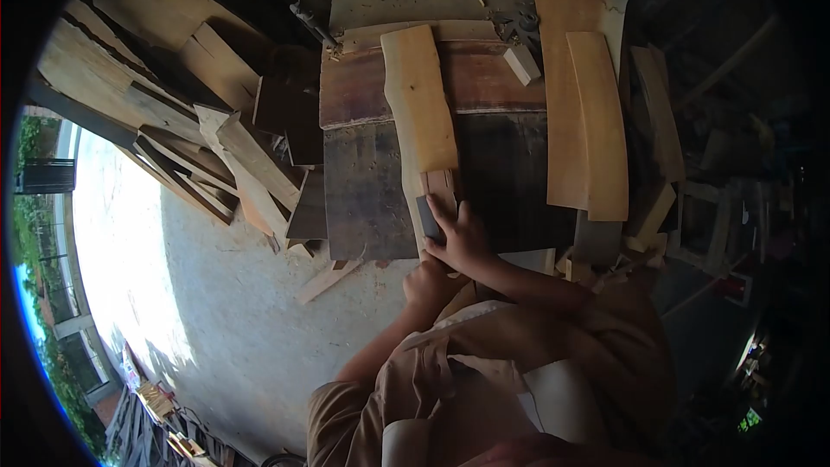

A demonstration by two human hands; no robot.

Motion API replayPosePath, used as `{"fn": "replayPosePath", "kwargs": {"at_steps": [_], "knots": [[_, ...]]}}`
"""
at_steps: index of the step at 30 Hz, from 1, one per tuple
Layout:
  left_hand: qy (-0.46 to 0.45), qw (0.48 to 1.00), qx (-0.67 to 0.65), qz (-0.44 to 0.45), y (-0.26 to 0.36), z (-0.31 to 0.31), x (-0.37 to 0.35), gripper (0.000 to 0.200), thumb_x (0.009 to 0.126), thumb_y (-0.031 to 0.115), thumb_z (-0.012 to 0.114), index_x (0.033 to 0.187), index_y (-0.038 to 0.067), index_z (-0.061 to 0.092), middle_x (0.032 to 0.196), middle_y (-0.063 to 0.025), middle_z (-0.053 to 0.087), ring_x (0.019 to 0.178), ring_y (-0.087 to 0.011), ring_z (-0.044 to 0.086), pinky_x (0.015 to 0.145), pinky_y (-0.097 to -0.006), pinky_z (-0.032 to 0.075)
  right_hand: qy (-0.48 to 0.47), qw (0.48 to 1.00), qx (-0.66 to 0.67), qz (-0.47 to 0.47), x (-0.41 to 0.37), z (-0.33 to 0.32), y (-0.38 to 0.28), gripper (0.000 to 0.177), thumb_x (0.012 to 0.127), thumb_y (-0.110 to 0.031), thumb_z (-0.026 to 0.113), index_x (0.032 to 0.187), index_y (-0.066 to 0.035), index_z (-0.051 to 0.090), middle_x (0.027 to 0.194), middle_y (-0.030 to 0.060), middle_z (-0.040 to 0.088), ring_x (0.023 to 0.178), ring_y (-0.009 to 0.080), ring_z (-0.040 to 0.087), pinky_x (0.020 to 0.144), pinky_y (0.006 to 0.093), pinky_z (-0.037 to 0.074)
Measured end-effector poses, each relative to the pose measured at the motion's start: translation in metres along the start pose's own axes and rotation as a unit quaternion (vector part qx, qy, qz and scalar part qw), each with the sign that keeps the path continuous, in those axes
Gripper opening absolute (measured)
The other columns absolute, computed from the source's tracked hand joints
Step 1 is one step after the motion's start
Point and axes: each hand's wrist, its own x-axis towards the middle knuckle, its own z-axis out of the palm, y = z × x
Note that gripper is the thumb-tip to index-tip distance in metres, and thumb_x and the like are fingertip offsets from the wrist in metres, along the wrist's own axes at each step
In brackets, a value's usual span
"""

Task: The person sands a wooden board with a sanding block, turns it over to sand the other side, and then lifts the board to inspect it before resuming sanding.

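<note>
A long pale plank point(418, 91) with a wavy edge lies lengthwise over the dark bench, its near end towards me. On its near part sits a brown wooden block point(439, 182), with a dark grey strip point(429, 218) at its near end. My right hand point(460, 232) is closed over the block and strip, one finger pointing forward along them. Just below, my left hand point(427, 287) is closed at the plank's near end, close to my right wrist. The fingers' undersides are hidden.
On the workbench point(363, 190) a small pale block point(522, 64) lies near wood shavings and dark metal pieces. Wide boards point(596, 130) rest along its right side. Stacked planks point(246, 151) lean at the left. A loose offcut point(331, 280) lies on the concrete floor point(251, 311).
</note>
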Motion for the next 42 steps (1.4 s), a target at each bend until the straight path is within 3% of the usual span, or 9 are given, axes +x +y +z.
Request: {"fn": "replayPosePath", "kwargs": {"at_steps": [1,6,11,18,23,28,31,37,42], "knots": [[-0.031,0.999,-0.032,0.007,-0.021,0.029,-0.037,0.095,0.059,0.058,0.068,0.123,-0.004,0.035,0.088,-0.0181,0.063,0.071,-0.0299,0.064,0.061,-0.0396,0.052,-0.067,0.997,-0.011,0.031,-0.05,0.002,-0.007,0.081,0.064,-0.035,0.07,0.135,-0.023,0.032,0.087,0.0182,0.042,0.07,0.032,0.048,0.064,0.0406,0.042],[-0.008,1.0,-0.015,-0.005,-0.016,0.026,-0.025,0.094,0.055,0.061,0.069,0.111,-0.01,0.044,0.075,-0.0157,0.064,0.063,-0.0294,0.064,0.057,-0.0383,0.052,-0.029,1.0,-0.001,0.003,-0.033,0.006,-0.004,0.078,0.062,-0.035,0.07,0.132,-0.027,0.038,0.087,0.0174,0.042,0.074,0.0321,0.049,0.065,0.0421,0.041],[0.15,0.986,-0.029,0.07,0.011,-0.052,0.084,0.092,0.054,0.059,0.071,0.107,-0.011,0.045,0.073,-0.017,0.063,0.065,-0.0289,0.065,0.056,-0.0361,0.052,0.036,0.999,0.005,0.02,0.11,0.007,0.011,0.073,0.064,-0.034,0.07,0.13,-0.027,0.04,0.091,0.0192,0.044,0.077,0.0337,0.051,0.069,0.0421,0.044],[0.155,0.986,0.004,0.069,0.051,-0.178,0.238,0.083,0.055,0.06,0.068,0.106,-0.003,0.049,0.095,-0.0183,0.062,0.09,-0.0316,0.061,0.075,-0.0402,0.05,0.054,0.997,-0.04,0.024,0.299,-0.014,0.018,0.069,0.068,-0.041,0.066,0.13,-0.025,0.04,0.093,0.0191,0.046,0.09,0.0353,0.052,0.076,0.0398,0.045],[0.186,0.982,-0.023,0.032,0.043,-0.134,0.18,0.086,0.057,0.06,0.066,0.108,-0.006,0.046,0.09,-0.0202,0.063,0.087,-0.0322,0.062,0.073,-0.0401,0.05,0.064,0.997,-0.047,0.02,0.244,0.006,0.024,0.072,0.069,-0.042,0.065,0.133,-0.025,0.036,0.092,0.0208,0.045,0.081,0.0351,0.052,0.073,0.0414,0.044],[0.075,0.996,-0.042,0.033,-0.004,-0.027,0.047,0.082,0.056,0.064,0.067,0.093,-0.006,0.045,0.07,-0.0165,0.063,0.066,-0.0307,0.064,0.057,-0.0384,0.051,0.004,1.0,-0.009,0.026,0.059,0.012,0.001,0.076,0.067,-0.032,0.068,0.135,-0.023,0.033,0.092,0.0219,0.042,0.078,0.0372,0.05,0.069,0.0421,0.044],[0.042,0.997,-0.054,0.028,-0.028,0.032,-0.014,0.087,0.057,0.064,0.066,0.101,-0.008,0.045,0.068,-0.0142,0.062,0.058,-0.0282,0.063,0.052,-0.0369,0.051,-0.034,0.999,-0.016,0.016,-0.022,0.013,-0.008,0.077,0.066,-0.031,0.068,0.134,-0.022,0.033,0.091,0.0221,0.041,0.076,0.038,0.049,0.067,0.0411,0.044],[0.033,0.998,-0.032,0.041,-0.015,0.007,0.014,0.089,0.054,0.065,0.066,0.102,-0.008,0.047,0.062,-0.0123,0.061,0.056,-0.0266,0.063,0.049,-0.0352,0.05,-0.036,0.999,-0.011,0.025,0.015,0.009,-0.004,0.079,0.063,-0.03,0.069,0.134,-0.024,0.035,0.089,0.0205,0.04,0.075,0.0369,0.049,0.065,0.041,0.044],[0.15,0.985,-0.02,0.079,0.019,-0.09,0.142,0.091,0.05,0.066,0.068,0.1,-0.008,0.049,0.069,-0.0163,0.063,0.064,-0.0293,0.064,0.057,-0.038,0.052,0.071,0.997,-0.024,0.021,0.176,0.013,0.021,0.074,0.066,-0.032,0.068,0.132,-0.029,0.036,0.093,0.0204,0.042,0.077,0.0365,0.052,0.07,0.042,0.046]]}}
